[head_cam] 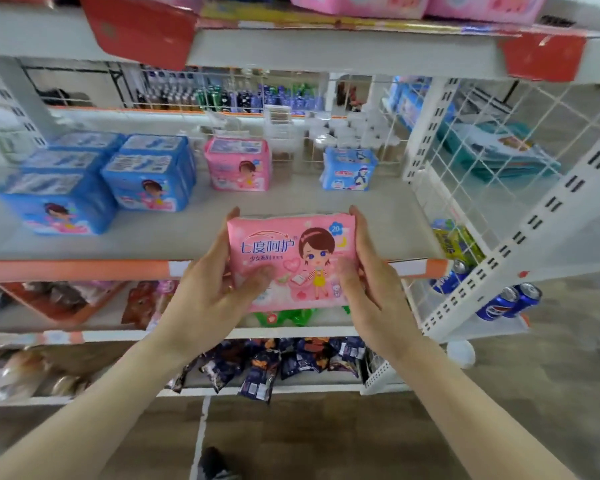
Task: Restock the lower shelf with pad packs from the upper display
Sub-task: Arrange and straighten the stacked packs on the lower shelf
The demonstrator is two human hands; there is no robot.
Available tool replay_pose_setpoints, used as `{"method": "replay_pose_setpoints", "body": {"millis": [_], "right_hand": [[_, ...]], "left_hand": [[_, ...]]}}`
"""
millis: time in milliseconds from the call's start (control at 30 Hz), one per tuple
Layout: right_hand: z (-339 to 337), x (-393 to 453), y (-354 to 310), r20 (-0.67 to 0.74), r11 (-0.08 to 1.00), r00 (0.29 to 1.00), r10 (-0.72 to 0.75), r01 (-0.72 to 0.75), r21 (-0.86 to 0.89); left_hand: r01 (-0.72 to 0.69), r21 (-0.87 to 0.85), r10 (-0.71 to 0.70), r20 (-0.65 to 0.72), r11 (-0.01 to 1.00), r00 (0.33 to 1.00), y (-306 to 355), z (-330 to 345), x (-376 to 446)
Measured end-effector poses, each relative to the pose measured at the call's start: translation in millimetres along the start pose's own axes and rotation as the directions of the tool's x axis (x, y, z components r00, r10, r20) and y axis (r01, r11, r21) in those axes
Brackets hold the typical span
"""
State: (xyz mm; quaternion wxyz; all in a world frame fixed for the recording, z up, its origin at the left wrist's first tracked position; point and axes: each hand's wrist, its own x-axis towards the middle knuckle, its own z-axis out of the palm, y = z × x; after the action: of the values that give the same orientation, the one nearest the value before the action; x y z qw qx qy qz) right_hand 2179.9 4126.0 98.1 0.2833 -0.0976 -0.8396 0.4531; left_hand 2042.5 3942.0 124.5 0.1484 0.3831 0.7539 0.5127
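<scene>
A pink pad pack point(291, 251) with a cartoon girl on its front is held upright between both hands, in front of the lower shelf's point(194, 233) orange front edge. My left hand point(219, 289) grips its left side, thumb on the front. My right hand point(368, 278) grips its right side the same way. On the lower shelf stand several blue pad packs point(94, 178) at the left, one pink pack point(238, 164) in the middle and one blue-white pack point(349, 169) to the right. More pink packs point(413, 5) lie on the upper shelf at the top.
A white wire grid point(520, 157) closes the shelf's right end, with soda cans point(506, 299) on the rack beyond. Red price tags point(142, 26) hang from the upper shelf edge. Snack bags point(274, 362) fill the shelves below. Wooden floor lies underneath.
</scene>
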Motion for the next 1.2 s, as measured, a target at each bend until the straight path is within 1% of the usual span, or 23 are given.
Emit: {"method": "replay_pose_setpoints", "body": {"millis": [100, 267, 333, 400, 467, 567, 600, 700, 833, 967, 1200], "right_hand": [[23.7, 22.0, 7.4, 0.048, 0.999, 0.999, -0.015, 0.016, -0.028], [63.9, 66.2, 16.0, 0.092, 0.997, 0.996, 0.018, -0.012, -0.071], [78.3, 85.6, 20.6, 0.103, 0.997, 0.994, 0.048, -0.041, -0.066], [92.8, 103.4, 24.9, 0.087, 0.996, 0.993, 0.086, -0.083, -0.040], [106.6, 117.1, 30.7, 0.053, 0.994, 0.993, 0.110, -0.108, -0.032], [125.1, 132.4, 38.8, 0.025, 0.990, 0.991, 0.130, -0.128, -0.056], [129.2, 136.5, 40.4, 0.024, 0.988, 0.989, 0.146, -0.144, -0.058], [134.9, 146.3, 49.7, 0.026, 0.982, 0.985, 0.172, -0.169, -0.087], [136.8, 164.3, 63.4, 0.053, 0.971, 0.981, 0.185, -0.174, -0.162], [136.7, 180.7, 76.4, 0.107, 0.957, 0.960, 0.258, -0.238, -0.164], [142.9, 202.9, 98.7, 0.073, 0.948, 0.953, 0.294, -0.281, -0.150]], "left_hand": [[0.009, 0.047, -0.009, -0.004, 0.999, 1.000, -20.3, -23.6, 14.5], [0.088, 0.065, -0.087, -0.022, 0.994, 0.996, -53.7, -61.7, 48.9], [0.087, 0.125, -0.085, -0.026, 0.988, 0.996, -64.7, -74.7, 65.1], [0.096, 0.196, -0.087, -0.052, 0.976, 0.995, -77.3, -87.1, 82.8], [0.118, 0.195, -0.109, -0.056, 0.974, 0.992, -90.9, -97.1, 99.5], [0.109, 0.225, -0.103, -0.036, 0.968, 0.994, -108.4, -105.8, 119.8], [0.106, 0.244, -0.100, -0.038, 0.964, 0.994, -111.9, -107.8, 125.6], [0.163, 0.276, -0.157, -0.044, 0.947, 0.987, -124.4, -111.5, 140.5], [0.144, 0.309, -0.153, 0.003, 0.940, 0.988, -146.8, -109.1, 162.0], [0.151, 0.287, -0.152, -0.019, 0.946, 0.988, -157.6, -99.3, 181.5], [0.187, 0.303, -0.178, -0.056, 0.935, 0.982, -163.2, -82.3, 213.4]]}}
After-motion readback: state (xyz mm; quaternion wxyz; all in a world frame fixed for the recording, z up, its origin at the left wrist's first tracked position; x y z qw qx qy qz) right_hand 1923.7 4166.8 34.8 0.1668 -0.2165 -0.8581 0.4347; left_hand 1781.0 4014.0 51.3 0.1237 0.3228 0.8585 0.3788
